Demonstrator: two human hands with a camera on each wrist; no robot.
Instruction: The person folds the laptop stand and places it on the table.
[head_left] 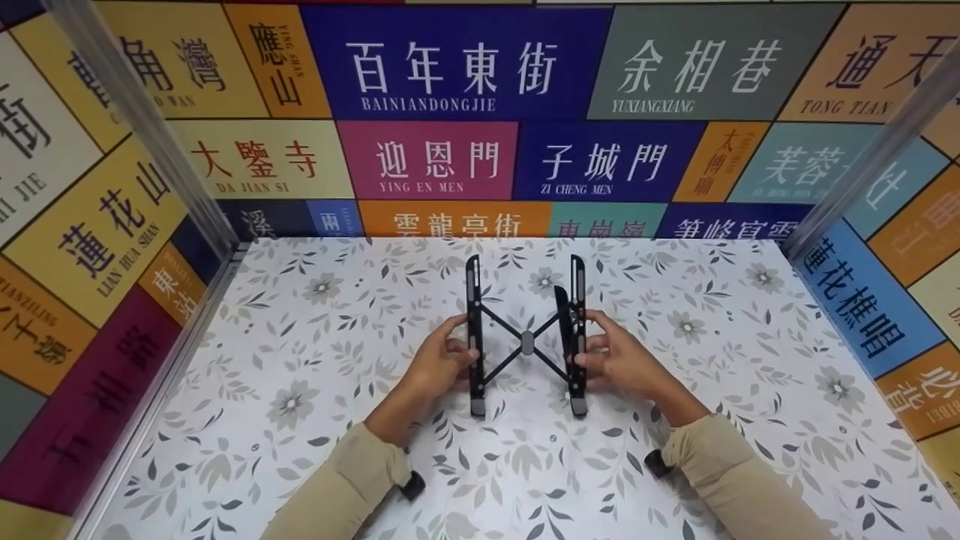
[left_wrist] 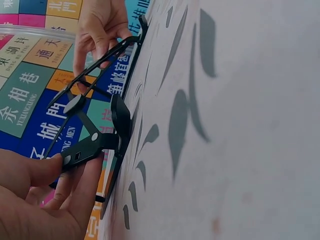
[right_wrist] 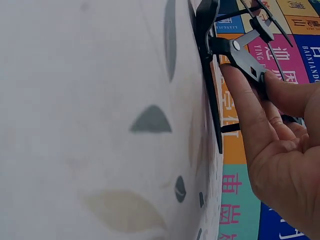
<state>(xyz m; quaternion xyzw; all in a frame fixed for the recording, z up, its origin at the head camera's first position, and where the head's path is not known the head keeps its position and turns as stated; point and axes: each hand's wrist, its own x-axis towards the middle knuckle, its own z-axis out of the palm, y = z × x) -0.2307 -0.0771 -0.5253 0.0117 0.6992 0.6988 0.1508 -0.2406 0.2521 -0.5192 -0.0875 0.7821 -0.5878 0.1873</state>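
Note:
A black folding laptop stand (head_left: 527,343) is spread on the table, its two side rails joined by crossed bars with a grey hub. My left hand (head_left: 437,361) pinches the left rail (head_left: 474,285) between thumb and fingers. On the other side my right hand (head_left: 626,361) grips the right rail (head_left: 577,270) in the same way. Close up in the left wrist view, the thumb and fingers of the left hand (left_wrist: 45,195) hold a bracket of the stand. The right wrist view shows the right hand (right_wrist: 275,145) with its thumb against a bracket and fingers beneath.
A white tabletop (head_left: 315,450) with grey flowers and leaves lies under the stand. Coloured panels with printed place names (head_left: 457,45) rise at the back and both sides. Clear upright edges (head_left: 161,135) mark the corners. Dark bands (head_left: 411,486) sit at the sleeve cuffs.

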